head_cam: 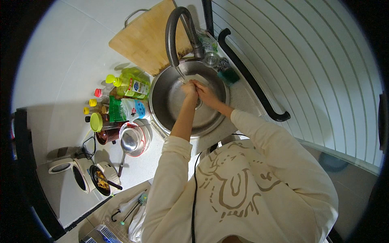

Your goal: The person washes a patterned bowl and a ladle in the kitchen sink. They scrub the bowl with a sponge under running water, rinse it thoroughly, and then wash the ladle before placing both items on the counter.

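Both of my hands are together over the round stainless steel sink (165,106), beneath the dark gooseneck faucet (172,39). A thin stream of water (182,74) falls from the spout at my fingers. My left hand (189,88) touches my right hand (204,91) near the fingertips. A pale, flat thing (202,79) shows just behind my fingers; whether I hold it or it lies in the sink, I cannot tell. The fingers are small and partly blurred, and the palms are hidden.
A wooden cutting board (146,36) leans behind the sink. Dish soap bottles (133,86), a green-white bag (129,109) and a ladle (129,142) on stacked bowls stand left. A cooker (103,182) holds food. Right are a glass jar (210,59), a green scouring pad (229,76) and a black rail (252,76).
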`<state>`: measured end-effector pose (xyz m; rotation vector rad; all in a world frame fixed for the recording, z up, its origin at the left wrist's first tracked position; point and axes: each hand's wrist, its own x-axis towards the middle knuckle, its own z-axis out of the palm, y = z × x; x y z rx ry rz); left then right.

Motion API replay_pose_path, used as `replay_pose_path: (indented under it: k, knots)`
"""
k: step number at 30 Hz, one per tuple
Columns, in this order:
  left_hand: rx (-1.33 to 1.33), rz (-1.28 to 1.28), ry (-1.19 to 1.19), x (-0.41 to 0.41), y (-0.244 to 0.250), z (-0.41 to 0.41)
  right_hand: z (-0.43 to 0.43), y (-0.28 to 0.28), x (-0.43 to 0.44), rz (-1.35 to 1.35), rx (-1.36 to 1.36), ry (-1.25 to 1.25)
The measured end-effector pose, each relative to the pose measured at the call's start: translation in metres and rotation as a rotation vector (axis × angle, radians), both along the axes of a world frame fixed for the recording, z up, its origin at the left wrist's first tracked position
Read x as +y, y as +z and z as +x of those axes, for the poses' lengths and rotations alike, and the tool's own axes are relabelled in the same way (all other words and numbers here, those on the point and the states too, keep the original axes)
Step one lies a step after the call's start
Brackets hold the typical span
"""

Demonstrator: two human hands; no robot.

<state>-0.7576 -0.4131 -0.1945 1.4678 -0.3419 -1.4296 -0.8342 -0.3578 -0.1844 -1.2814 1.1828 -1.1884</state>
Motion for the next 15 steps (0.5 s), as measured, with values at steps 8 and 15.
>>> replay_pose_path:
  k: [8,15]
  knots:
    - [0.588,-0.044,0.257,0.019,-0.017,0.053,0.007,-0.015,0.006,-0.195,0.267,-0.192]
    - [0.647,-0.204,0.2,0.063,0.017,0.087,0.015,-0.045,-0.028,0.308,0.183,-0.161]
